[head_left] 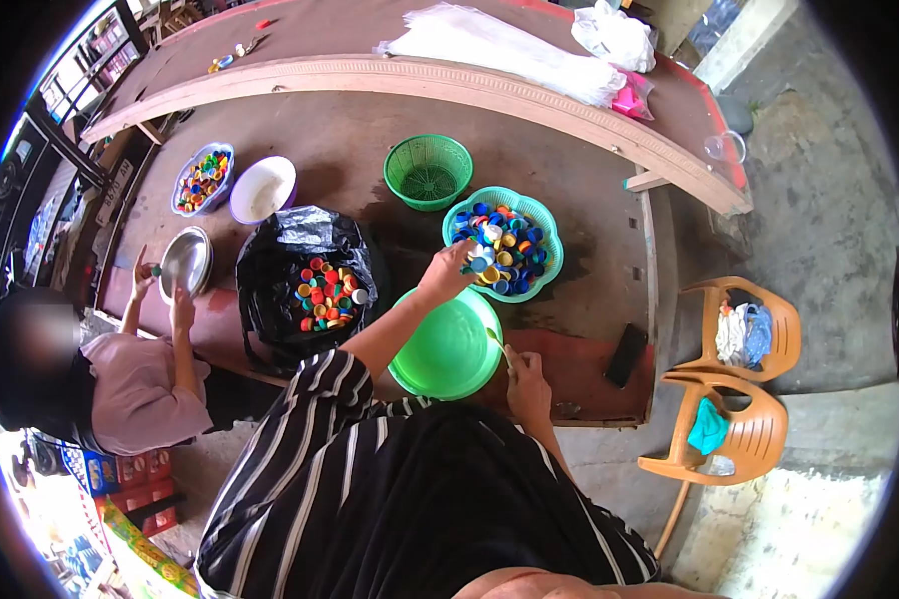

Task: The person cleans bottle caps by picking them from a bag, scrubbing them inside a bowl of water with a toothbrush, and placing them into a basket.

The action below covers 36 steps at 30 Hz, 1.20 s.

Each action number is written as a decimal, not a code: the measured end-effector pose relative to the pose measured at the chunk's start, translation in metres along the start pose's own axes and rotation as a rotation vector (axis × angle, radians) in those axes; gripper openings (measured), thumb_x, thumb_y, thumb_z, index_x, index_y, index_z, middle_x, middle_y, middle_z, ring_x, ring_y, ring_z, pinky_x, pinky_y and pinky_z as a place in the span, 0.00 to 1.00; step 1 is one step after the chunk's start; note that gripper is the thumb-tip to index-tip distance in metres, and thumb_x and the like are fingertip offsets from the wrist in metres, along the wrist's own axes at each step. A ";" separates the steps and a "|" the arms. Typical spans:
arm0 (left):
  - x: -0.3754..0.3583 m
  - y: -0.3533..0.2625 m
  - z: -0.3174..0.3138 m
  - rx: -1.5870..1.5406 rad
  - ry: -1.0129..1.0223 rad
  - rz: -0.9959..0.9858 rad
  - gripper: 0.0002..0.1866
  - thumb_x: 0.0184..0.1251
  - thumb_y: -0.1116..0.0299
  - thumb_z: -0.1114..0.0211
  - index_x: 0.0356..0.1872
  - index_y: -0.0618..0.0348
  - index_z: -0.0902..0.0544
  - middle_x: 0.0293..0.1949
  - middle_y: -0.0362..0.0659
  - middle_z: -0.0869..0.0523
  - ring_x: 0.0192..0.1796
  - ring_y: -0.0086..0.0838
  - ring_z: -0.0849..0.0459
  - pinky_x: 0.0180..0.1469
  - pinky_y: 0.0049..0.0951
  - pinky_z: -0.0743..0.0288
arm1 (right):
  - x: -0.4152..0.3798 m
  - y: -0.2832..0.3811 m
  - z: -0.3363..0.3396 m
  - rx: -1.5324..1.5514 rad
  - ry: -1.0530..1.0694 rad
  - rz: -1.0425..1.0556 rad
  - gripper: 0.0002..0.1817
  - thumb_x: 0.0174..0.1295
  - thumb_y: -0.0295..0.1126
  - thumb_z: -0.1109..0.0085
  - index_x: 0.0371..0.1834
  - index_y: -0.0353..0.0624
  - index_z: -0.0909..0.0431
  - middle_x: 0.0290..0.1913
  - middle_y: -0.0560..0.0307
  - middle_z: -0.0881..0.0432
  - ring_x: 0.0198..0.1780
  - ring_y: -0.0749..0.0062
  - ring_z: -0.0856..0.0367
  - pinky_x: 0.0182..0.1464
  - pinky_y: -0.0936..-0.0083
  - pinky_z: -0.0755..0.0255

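My left hand (448,276) reaches over the rim of a turquoise basket (546,222) filled with colorful bottle caps (509,240). Its fingers are pinched on a pale blue cap (478,265) at the near-left side of the pile. Closed around a thin yellow-green tool (495,339), my right hand (527,383) is at the right rim of a bright green basin (440,351). The tool's tip points into the basin, and its exact shape is too small to tell.
Left of the basin, a black bag (270,270) holds red and yellow caps. Behind stand a dark green basket (428,170), a white bowl (263,190) and another cap bowl (182,195). A co-worker (145,389) handles metal bowls (187,262). A phone (625,355) lies right.
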<state>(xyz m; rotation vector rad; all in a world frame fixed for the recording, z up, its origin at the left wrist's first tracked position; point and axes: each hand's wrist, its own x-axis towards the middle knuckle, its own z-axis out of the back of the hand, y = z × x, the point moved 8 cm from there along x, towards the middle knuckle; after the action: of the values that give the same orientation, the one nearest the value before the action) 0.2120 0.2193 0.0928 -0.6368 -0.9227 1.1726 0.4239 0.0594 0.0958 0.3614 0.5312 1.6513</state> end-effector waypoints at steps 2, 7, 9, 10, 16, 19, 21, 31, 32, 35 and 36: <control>0.000 0.005 0.004 0.072 -0.030 0.013 0.29 0.48 0.75 0.27 0.56 0.60 0.23 0.52 0.49 0.18 0.53 0.38 0.18 0.51 0.35 0.20 | -0.001 -0.001 0.001 0.019 -0.022 -0.009 0.22 0.63 0.27 0.47 0.62 0.57 0.25 0.49 0.53 0.27 0.45 0.53 0.20 0.41 0.60 0.24; -0.050 0.023 0.044 -0.061 -0.141 0.157 0.23 0.51 0.78 0.30 0.51 0.60 0.21 0.47 0.48 0.19 0.47 0.38 0.17 0.47 0.33 0.18 | -0.005 0.005 -0.001 0.083 -0.028 0.025 0.23 0.63 0.27 0.46 0.63 0.56 0.26 0.51 0.53 0.27 0.49 0.53 0.22 0.45 0.60 0.25; -0.080 0.036 0.071 -0.070 -0.255 0.190 0.20 0.51 0.78 0.30 0.48 0.61 0.20 0.42 0.48 0.20 0.43 0.37 0.17 0.45 0.32 0.18 | -0.001 0.005 -0.010 0.075 -0.033 0.104 0.23 0.63 0.28 0.47 0.62 0.56 0.26 0.52 0.52 0.27 0.48 0.52 0.21 0.43 0.59 0.24; -0.097 0.044 0.085 -0.053 -0.298 0.226 0.18 0.52 0.78 0.31 0.47 0.61 0.20 0.40 0.48 0.19 0.43 0.37 0.17 0.44 0.31 0.18 | 0.001 0.008 -0.015 0.065 -0.006 0.118 0.22 0.63 0.28 0.47 0.62 0.56 0.26 0.52 0.52 0.27 0.49 0.52 0.21 0.44 0.59 0.24; -0.194 0.087 0.177 0.263 -0.524 0.431 0.12 0.53 0.76 0.33 0.41 0.60 0.18 0.38 0.49 0.18 0.42 0.44 0.18 0.46 0.38 0.23 | 0.034 0.049 -0.040 0.050 0.094 0.309 0.23 0.62 0.26 0.44 0.61 0.53 0.26 0.51 0.54 0.27 0.46 0.54 0.20 0.43 0.61 0.25; -0.237 0.116 0.192 0.409 -0.561 0.518 0.13 0.54 0.74 0.34 0.42 0.58 0.18 0.39 0.49 0.18 0.47 0.47 0.21 0.49 0.42 0.25 | 0.050 0.080 -0.042 0.099 0.178 0.385 0.23 0.62 0.24 0.44 0.61 0.51 0.26 0.50 0.54 0.27 0.46 0.55 0.20 0.43 0.62 0.25; -0.255 0.118 0.195 0.456 -0.562 0.564 0.12 0.55 0.73 0.34 0.42 0.57 0.17 0.40 0.49 0.17 0.45 0.46 0.19 0.48 0.40 0.24 | 0.057 0.092 -0.045 0.067 0.209 0.411 0.22 0.62 0.23 0.45 0.61 0.50 0.26 0.50 0.54 0.27 0.45 0.56 0.20 0.43 0.63 0.24; -0.288 0.136 0.162 0.415 -0.474 0.782 0.06 0.57 0.69 0.36 0.34 0.59 0.17 0.36 0.51 0.16 0.41 0.47 0.17 0.44 0.44 0.23 | 0.051 0.091 -0.064 0.023 0.350 0.411 0.21 0.63 0.25 0.45 0.60 0.48 0.25 0.50 0.53 0.27 0.46 0.55 0.20 0.44 0.63 0.25; -0.286 0.137 0.164 0.420 -0.496 0.782 0.06 0.57 0.70 0.36 0.33 0.60 0.18 0.35 0.51 0.15 0.41 0.47 0.17 0.44 0.44 0.23 | 0.049 0.089 -0.064 0.016 0.353 0.416 0.21 0.63 0.25 0.45 0.60 0.48 0.25 0.50 0.53 0.27 0.46 0.55 0.20 0.45 0.63 0.25; -0.277 0.132 0.181 0.389 -0.633 0.717 0.05 0.54 0.72 0.35 0.32 0.59 0.18 0.36 0.50 0.17 0.42 0.48 0.18 0.44 0.44 0.24 | 0.044 0.079 -0.067 0.011 0.371 0.417 0.21 0.63 0.25 0.46 0.61 0.48 0.25 0.50 0.53 0.27 0.48 0.54 0.21 0.47 0.63 0.26; -0.273 0.128 0.188 0.390 -0.676 0.685 0.05 0.54 0.72 0.35 0.32 0.58 0.18 0.36 0.50 0.18 0.42 0.48 0.19 0.44 0.44 0.24 | 0.045 0.078 -0.067 0.004 0.369 0.424 0.21 0.63 0.26 0.46 0.61 0.48 0.25 0.50 0.52 0.27 0.48 0.54 0.21 0.47 0.62 0.26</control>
<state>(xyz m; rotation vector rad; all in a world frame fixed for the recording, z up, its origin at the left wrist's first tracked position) -0.0432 -0.0122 0.0068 -0.2188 -1.0117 2.2036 0.3169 0.0873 0.0777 0.1760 0.7702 2.1468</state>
